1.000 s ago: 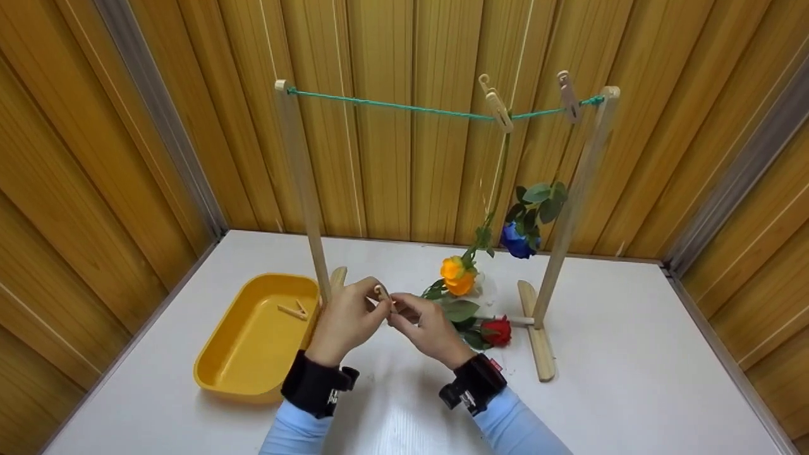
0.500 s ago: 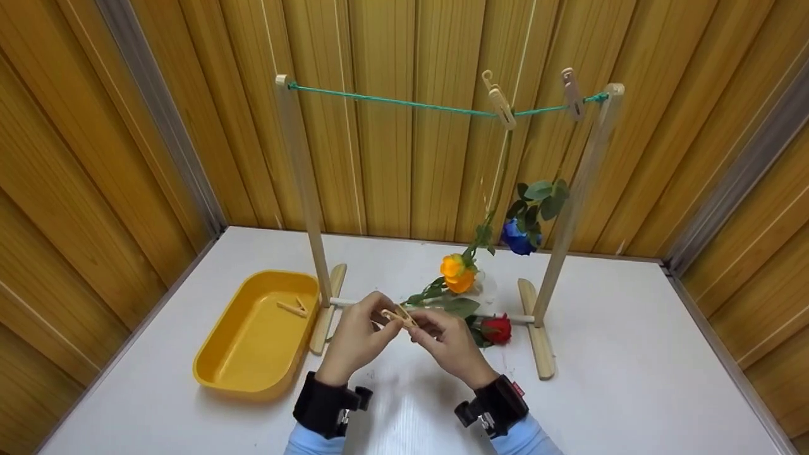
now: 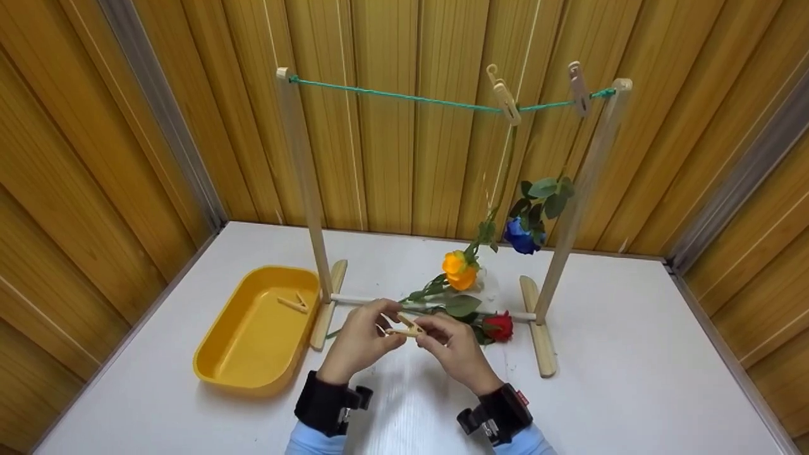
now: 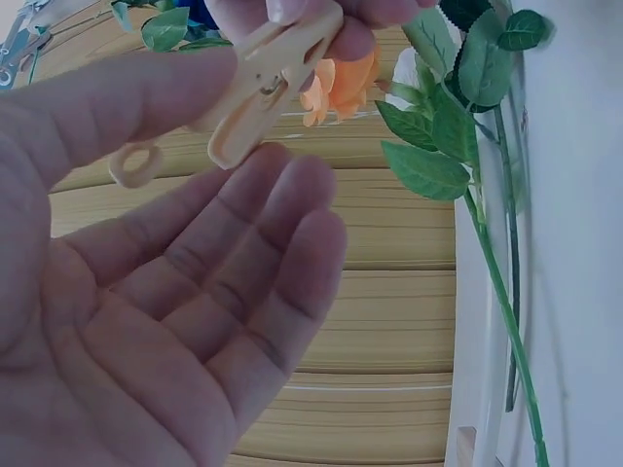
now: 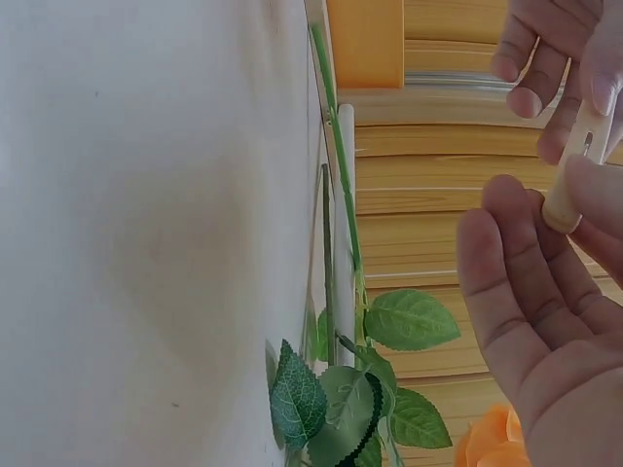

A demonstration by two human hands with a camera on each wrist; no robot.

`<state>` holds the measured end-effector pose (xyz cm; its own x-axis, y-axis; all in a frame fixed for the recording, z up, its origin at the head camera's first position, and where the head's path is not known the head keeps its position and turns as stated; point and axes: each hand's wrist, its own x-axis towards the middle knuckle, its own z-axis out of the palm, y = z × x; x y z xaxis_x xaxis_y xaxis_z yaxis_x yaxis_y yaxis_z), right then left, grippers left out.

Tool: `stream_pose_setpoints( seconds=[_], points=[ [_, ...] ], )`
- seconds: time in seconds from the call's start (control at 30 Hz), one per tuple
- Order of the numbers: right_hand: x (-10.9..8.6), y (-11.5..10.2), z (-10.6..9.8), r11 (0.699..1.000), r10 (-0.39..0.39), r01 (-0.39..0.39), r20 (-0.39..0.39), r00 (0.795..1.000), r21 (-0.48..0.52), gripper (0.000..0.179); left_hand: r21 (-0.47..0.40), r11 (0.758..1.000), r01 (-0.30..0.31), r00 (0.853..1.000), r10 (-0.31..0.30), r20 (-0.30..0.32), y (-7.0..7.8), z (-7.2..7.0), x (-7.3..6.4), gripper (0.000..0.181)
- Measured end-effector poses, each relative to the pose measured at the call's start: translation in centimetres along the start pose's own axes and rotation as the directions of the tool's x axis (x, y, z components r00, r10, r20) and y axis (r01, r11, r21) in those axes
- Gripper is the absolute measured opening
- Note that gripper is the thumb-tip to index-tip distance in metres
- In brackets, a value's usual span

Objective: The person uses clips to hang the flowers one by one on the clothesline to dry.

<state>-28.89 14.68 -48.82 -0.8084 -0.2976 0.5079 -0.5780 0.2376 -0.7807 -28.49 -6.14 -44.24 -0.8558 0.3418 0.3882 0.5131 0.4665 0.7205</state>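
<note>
Pale wood-coloured and small, a clothespin (image 4: pixel 249 122) sits between the person's two hands, above the table (image 3: pixel 619 354) and in front of the drying stand (image 3: pixel 306 183). The right hand (image 3: pixel 458 347) pinches its nose end between thumb and finger, with the other fingers loosely bent. The left hand (image 3: pixel 360 341) has the handle end between thumb and forefinger, its remaining fingers nearly straight (a round hook on that end shows in the left wrist view).

Just beyond the hands, the red flower (image 3: pixel 499 327) lies on the table near the stand's white crossbar, green leaves next to it. Above, a green cord (image 3: pixel 411 97) runs between the two posts. On its right part, a cream peg (image 3: pixel 507 104) holds the orange flower (image 3: pixel 460 270) upside down by the stem, while a pinkish peg (image 3: pixel 578 91) holds the blue flower (image 3: pixel 524 237) the same way, closer to the right post. To the left stands a yellow tray (image 3: pixel 256 354), with a spare peg (image 3: pixel 297 306) lying inside, near its right wall.
</note>
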Motion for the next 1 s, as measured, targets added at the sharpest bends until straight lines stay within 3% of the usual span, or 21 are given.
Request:
stream_pose_setpoints(
  seconds=[0.2, 0.6, 0.87, 1.0],
  points=[
    [0.2, -0.1, -0.1, 1.000, -0.025, 0.025, -0.015, 1.000, -0.017, 0.022, 0.052, 0.998, -0.024, 1.000, 0.024, 0.008, 0.1, 0.5, 0.2, 0.032],
    [0.0, 0.2, -0.5, 0.999, -0.001, 0.001, 0.005, 1.000, -0.048, 0.019, 0.108, 0.994, -0.002, 1.000, 0.002, -0.003, 0.2, 0.5, -0.2, 0.017],
    [0.2, 0.7, -0.8, 0.986, 0.013, -0.011, 0.007, 1.000, -0.164, 0.016, 0.129, 0.991, 0.020, 0.998, -0.013, -0.054, -0.1, 0.3, -0.2, 0.017],
    [0.9, 1.2, -0.7, 0.965, -0.020, 0.027, 0.029, 0.999, -0.261, 0.014, 0.145, 0.989, 0.024, 0.997, -0.013, -0.076, -0.1, 0.1, -0.3, 0.018]
  ],
)
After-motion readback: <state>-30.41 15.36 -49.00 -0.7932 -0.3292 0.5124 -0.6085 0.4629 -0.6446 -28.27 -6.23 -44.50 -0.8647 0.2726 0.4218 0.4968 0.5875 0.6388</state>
